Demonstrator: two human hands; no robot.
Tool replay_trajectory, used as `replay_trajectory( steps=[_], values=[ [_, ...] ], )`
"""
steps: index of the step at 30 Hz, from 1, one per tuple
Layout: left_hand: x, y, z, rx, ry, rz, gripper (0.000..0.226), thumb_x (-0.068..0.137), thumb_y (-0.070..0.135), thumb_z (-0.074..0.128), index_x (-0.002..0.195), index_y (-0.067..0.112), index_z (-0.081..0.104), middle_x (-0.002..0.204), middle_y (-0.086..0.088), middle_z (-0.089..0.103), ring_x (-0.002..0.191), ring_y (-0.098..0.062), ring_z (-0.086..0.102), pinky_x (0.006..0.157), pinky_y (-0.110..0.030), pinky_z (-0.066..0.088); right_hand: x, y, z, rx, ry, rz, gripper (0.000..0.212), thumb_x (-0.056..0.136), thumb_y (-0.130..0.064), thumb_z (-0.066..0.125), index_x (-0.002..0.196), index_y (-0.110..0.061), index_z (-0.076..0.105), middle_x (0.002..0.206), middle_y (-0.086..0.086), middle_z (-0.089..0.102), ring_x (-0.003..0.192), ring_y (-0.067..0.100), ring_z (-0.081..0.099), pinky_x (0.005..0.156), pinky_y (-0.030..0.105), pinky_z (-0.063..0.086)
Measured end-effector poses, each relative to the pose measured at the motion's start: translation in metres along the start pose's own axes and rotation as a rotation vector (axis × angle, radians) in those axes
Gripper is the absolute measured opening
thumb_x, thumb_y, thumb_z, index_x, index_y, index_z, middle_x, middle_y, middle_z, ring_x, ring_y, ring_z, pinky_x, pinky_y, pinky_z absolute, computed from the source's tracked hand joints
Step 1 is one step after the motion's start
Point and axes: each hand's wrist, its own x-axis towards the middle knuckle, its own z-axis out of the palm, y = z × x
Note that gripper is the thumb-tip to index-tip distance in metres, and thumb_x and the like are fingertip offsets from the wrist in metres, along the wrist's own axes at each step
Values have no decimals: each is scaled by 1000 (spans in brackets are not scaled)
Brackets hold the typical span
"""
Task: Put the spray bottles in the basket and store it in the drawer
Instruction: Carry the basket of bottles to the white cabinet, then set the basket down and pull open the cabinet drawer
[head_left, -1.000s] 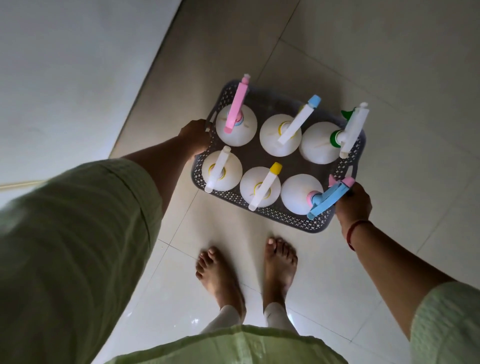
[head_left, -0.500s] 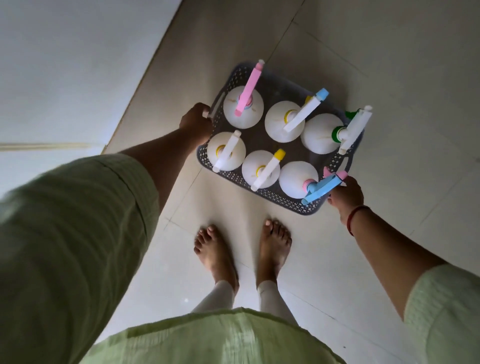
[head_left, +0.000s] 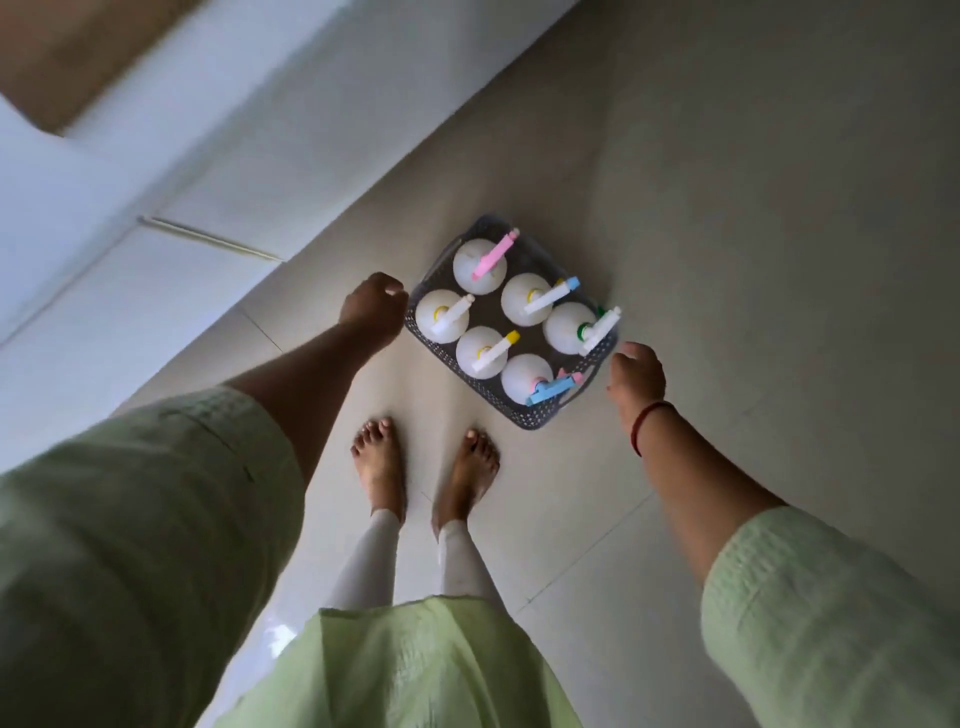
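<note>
Neither hand grips anything. The left hand (head_left: 371, 306) hangs at about nine o'clock from the basket (head_left: 540, 415), fingers curled loosely inward with nothing in them, just beside the basket's rim; I cannot tell whether it touches it. The right hand (head_left: 636, 382) is at about four o'clock from the basket, fingers bent and slack, empty, near the handle cut-out on that side but apart from it. A red thread band (head_left: 649, 421) circles that wrist.

The dark perforated basket sits flat on the pale tiled floor (head_left: 753, 208), turned corner-on to the person. Six white spray bottles stand upright inside it in two rows of three. Going round: the pink-headed bottle (head_left: 480, 262) at twelve o'clock, the blue-tipped bottle (head_left: 530, 299) beside it, the green-collared bottle (head_left: 571, 327) at three o'clock, the blue-and-pink-headed bottle (head_left: 524, 382) at six o'clock, the yellow-tipped bottle (head_left: 483, 351) next to it, and an all-white-headed bottle (head_left: 439, 317) at nine o'clock.

The person's bare feet (head_left: 379, 462) stand at about seven o'clock from the basket, close to its near corner. Pale green sleeves (head_left: 130, 519) cover both upper arms. White cabinet fronts (head_left: 156, 208) run along the floor's edge at ten o'clock.
</note>
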Motion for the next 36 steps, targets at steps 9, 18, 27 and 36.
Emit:
replay_trajectory(
  steps=[9,18,27,36],
  values=[
    [-56,-38,-96,-661,219,-19,32,91,24,50,119,14,61,124,-13,64,110,-32,60,91,-34,48,-75,-95,-20,194,-186,-100,30,93,-2,45,119,-12,57,80,3,56,67,13,51,61,26,45],
    [-71,-169,-96,-834,303,-247,36,94,21,46,125,9,56,129,-14,59,117,-32,54,96,-37,46,-139,-119,55,23,-341,-210,24,93,0,41,102,-16,56,72,0,52,59,7,50,49,18,40],
    [-89,-314,-90,-1022,326,-292,35,94,23,47,125,8,56,128,-15,59,117,-32,53,95,-36,44,-250,-124,177,-74,-464,-328,22,93,0,41,104,-14,53,76,1,52,64,10,47,58,21,38],
    [-106,-458,-113,-1099,376,-326,34,96,28,44,120,7,57,123,-13,61,115,-32,53,93,-36,42,-358,-112,268,-77,-501,-360,22,99,-14,43,117,-11,55,84,-1,55,72,9,52,65,23,42]
  ],
)
